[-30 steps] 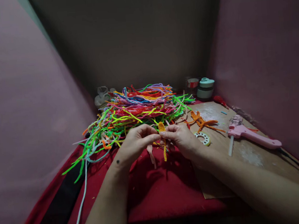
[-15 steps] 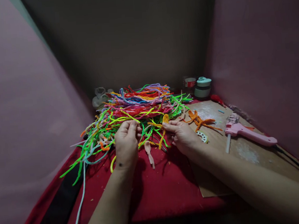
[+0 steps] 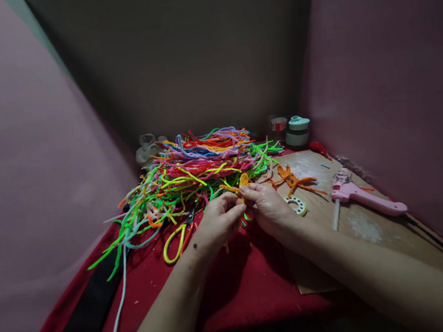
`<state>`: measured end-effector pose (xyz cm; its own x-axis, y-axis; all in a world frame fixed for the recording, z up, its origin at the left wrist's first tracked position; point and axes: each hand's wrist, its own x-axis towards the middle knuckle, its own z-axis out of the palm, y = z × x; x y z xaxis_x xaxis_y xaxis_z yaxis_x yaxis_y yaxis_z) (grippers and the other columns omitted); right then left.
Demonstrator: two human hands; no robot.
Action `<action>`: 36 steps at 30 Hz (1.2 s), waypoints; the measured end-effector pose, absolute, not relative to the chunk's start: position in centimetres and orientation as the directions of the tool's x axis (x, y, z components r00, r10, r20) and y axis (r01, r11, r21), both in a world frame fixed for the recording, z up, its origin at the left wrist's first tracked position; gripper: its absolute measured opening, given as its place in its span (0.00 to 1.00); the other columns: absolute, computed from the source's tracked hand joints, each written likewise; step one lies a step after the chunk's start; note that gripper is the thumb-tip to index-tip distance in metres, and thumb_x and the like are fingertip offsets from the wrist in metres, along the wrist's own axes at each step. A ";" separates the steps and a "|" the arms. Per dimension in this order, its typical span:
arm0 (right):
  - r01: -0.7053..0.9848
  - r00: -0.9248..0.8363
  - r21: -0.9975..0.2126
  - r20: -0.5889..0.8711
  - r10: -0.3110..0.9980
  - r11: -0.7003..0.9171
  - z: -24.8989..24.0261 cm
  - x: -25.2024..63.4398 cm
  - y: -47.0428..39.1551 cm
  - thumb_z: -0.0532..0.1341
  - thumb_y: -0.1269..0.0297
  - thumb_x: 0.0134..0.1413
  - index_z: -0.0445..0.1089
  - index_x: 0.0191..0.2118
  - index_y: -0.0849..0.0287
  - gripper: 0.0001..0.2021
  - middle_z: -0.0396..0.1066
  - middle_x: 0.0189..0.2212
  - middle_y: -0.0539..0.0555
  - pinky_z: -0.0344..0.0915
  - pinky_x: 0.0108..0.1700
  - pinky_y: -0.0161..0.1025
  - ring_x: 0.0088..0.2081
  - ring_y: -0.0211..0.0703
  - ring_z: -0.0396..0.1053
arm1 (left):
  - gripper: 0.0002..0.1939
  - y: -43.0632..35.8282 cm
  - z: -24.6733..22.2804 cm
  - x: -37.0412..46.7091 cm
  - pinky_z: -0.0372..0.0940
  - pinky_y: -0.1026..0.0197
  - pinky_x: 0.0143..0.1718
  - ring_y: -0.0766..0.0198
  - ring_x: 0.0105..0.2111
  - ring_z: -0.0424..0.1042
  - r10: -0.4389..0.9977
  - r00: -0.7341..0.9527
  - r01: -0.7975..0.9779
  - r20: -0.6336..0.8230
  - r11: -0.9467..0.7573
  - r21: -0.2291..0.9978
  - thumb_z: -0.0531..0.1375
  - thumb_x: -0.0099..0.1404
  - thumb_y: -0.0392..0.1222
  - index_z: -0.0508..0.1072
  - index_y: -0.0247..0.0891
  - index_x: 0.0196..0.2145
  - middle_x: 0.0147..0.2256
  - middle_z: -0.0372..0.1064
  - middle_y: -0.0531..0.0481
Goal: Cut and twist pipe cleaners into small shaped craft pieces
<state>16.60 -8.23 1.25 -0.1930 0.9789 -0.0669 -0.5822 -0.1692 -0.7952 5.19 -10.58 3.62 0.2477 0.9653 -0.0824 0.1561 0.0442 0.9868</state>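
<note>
My right hand (image 3: 268,203) pinches a yellow-orange pipe cleaner (image 3: 244,179), whose flat, folded loop stands up above the thumb. Against it, my left hand (image 3: 223,217) is closed, thumb and fingertips on the lower part of the same pipe cleaner; one strand sticks out to the left. The fingers hide where the strands meet. Right behind both hands lies a big heap of coloured pipe cleaners (image 3: 203,175). Scissors (image 3: 175,244) with yellow and red handles rest left of my left wrist, their blades partly under the heap.
On a cardboard sheet (image 3: 318,276) at right lie an orange pipe-cleaner shape (image 3: 295,180), a pink glue gun (image 3: 370,200) and a round white-and-green disc with holes (image 3: 297,206). A teal-lidded jar (image 3: 297,132) stands behind. A white cable (image 3: 122,296) runs down the left over red cloth.
My left hand has moved right, from the heap's front to the pipe cleaner in my right hand. The scissors have come into fuller view; the pale pink piece is now mostly covered.
</note>
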 end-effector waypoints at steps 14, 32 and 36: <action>-0.472 -0.372 -0.858 -0.016 0.928 -0.204 1.2 17.0 -8.4 0.66 0.64 0.36 0.63 0.20 0.62 0.11 0.59 0.16 0.45 0.49 0.21 0.32 0.18 0.30 0.54 | 0.12 -9.9 3.8 3.7 0.51 0.70 0.16 0.75 0.13 0.55 0.998 -0.017 0.108 0.064 -0.062 0.992 0.62 0.52 0.47 0.66 0.36 0.27 0.15 0.57 0.60; -0.339 -0.325 -0.933 -0.005 0.946 -0.121 1.2 17.1 -7.8 0.61 0.69 0.36 0.67 0.22 0.64 0.04 0.64 0.17 0.48 0.55 0.18 0.31 0.16 0.31 0.57 | 0.14 -9.8 4.1 3.3 0.54 0.67 0.21 0.71 0.19 0.63 0.986 0.152 0.196 -0.067 0.036 0.980 0.65 0.46 0.42 0.71 0.32 0.29 0.23 0.68 0.52; -0.320 -0.289 -0.945 0.032 0.957 -0.066 1.0 17.1 -7.7 0.60 0.70 0.37 0.66 0.20 0.63 0.03 0.60 0.14 0.46 0.53 0.18 0.31 0.15 0.30 0.55 | 0.13 -9.9 4.3 3.6 0.52 0.68 0.18 0.74 0.15 0.59 0.994 0.105 0.208 -0.009 -0.013 0.978 0.65 0.46 0.43 0.69 0.33 0.27 0.20 0.66 0.55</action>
<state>17.10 -7.72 1.02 -0.2893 0.9567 0.0315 -0.3204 -0.0658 -0.9450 3.60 -9.88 4.31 0.1047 0.9945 -0.0085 0.2078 -0.0135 0.9781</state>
